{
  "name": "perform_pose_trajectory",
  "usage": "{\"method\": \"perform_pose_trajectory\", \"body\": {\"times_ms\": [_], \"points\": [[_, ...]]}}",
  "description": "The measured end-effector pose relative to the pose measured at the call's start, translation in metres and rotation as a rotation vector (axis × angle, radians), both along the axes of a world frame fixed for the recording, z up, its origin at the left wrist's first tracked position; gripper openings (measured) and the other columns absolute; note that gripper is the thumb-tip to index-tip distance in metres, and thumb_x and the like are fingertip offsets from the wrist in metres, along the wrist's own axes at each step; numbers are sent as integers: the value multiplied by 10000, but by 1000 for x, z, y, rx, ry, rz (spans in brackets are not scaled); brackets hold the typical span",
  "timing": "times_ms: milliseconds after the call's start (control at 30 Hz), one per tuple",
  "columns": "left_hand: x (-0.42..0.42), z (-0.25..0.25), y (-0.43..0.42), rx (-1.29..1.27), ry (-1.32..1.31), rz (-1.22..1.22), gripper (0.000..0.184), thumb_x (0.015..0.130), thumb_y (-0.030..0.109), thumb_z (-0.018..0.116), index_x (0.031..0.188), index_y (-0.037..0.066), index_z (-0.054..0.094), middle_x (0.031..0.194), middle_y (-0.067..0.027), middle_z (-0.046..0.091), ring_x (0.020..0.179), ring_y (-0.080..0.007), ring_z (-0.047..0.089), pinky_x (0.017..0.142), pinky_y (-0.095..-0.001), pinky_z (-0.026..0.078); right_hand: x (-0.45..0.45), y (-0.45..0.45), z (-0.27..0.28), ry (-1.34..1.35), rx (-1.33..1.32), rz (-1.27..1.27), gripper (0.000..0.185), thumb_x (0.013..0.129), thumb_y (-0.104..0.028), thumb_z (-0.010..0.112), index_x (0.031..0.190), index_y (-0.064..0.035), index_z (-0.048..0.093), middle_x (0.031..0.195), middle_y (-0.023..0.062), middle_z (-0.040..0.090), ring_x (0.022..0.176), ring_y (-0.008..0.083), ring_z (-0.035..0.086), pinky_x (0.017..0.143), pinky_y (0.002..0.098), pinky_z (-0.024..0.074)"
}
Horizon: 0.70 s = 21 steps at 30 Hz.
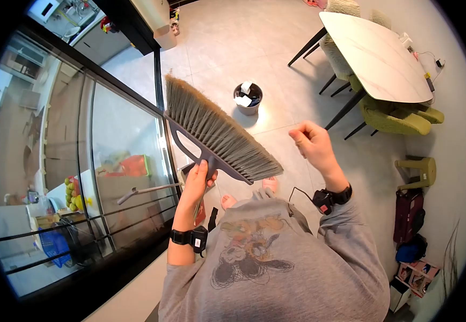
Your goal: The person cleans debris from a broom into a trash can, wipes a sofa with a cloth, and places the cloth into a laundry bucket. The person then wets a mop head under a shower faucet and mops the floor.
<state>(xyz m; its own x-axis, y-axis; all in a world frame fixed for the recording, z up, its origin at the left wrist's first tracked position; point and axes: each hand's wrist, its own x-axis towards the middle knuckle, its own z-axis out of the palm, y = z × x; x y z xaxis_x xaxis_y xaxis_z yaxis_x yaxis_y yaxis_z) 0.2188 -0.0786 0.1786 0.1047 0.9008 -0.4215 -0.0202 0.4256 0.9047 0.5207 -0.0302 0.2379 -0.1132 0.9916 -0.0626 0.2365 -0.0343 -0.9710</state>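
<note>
Left fingers (pixel 203 168) grasp a broom (pixel 219 134), right fingers (pixel 298 137) clench; the left-wrist label (pixel 197 242) is illegible.

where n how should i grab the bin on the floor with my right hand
Probably pinch the rim of the bin on its right-hand side, coming down from above. It stands upright with an open, round top, so the edge is reachable; white scraps crowd the opening's left and far side, leaving the right freer.
</note>
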Motion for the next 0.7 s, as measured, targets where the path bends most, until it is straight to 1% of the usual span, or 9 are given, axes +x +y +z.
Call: {"method": "perform_pose_trajectory", "body": {"times_ms": [33,67,200,300,367,400,467,567,700], "points": [[0,1,-1,-11,-17,19,465,956,438,320,765,57,506,665,-8,509,558,-71,409,534,-205,325,8,-1,2,94,-105,6,161,848,-162,613,771,-29,563,557,-20,497,470,57,462,407,204,351],[-1,-2,-1,-10,-25,14,462,958,430,322,767,57,515,665,-9,518,548,-69,413,530,-204,333,12,-2,0,146,-98,36,179,858,-166,603,763,-24,550,580,-25,498,458,44,452,381,190,342],[-3,-10,-1,-22,-60,41,458,958,427,328,767,57,519,660,-10,523,545,-68,419,531,-203,345,7,-10,-2,176,-108,63,176,865,-144,594,767,-17,521,600,-12,491,466,49,445,386,193,364],[-5,-12,-2,0,-72,6,409,951,437,342,841,68,479,677,-11,497,558,-62,397,523,-189,326,-3,-14,0,180,-183,123,148,859,-135,599,852,6,556,622,-5,509,474,53,455,405,196,382],[-6,-12,-3,-15,-63,-4,414,950,441,342,832,68,480,679,-12,495,560,-63,398,526,-191,326,-10,-15,9,55,-213,163,151,845,-113,604,938,3,584,632,1,531,487,58,467,425,211,390],[-5,-11,-4,-17,-62,-4,414,950,441,342,832,68,480,679,-12,495,560,-63,398,526,-191,326,-13,-16,9,57,-214,162,151,845,-113,604,938,3,584,632,1,531,487,58,467,425,211,390],[-5,-9,-5,-14,-63,4,460,957,425,331,786,45,527,655,-12,520,552,-72,425,535,-202,350,-15,-17,7,-147,-134,406,150,837,-96,598,965,-17,600,643,4,548,496,59,474,440,227,395],[-6,-10,-5,-2,-37,13,456,956,431,330,808,45,522,672,-15,524,557,-71,427,534,-202,347,-11,-19,-11,-305,-34,478,118,836,-101,591,928,-28,598,629,4,538,491,61,466,449,234,393],[-5,-8,-7,-12,-84,18,431,948,446,342,820,60,484,680,-18,497,563,-73,405,536,-206,341,-3,-24,-14,-206,-84,368,100,855,-120,574,883,-24,582,602,-6,514,483,58,456,429,223,376]]}}
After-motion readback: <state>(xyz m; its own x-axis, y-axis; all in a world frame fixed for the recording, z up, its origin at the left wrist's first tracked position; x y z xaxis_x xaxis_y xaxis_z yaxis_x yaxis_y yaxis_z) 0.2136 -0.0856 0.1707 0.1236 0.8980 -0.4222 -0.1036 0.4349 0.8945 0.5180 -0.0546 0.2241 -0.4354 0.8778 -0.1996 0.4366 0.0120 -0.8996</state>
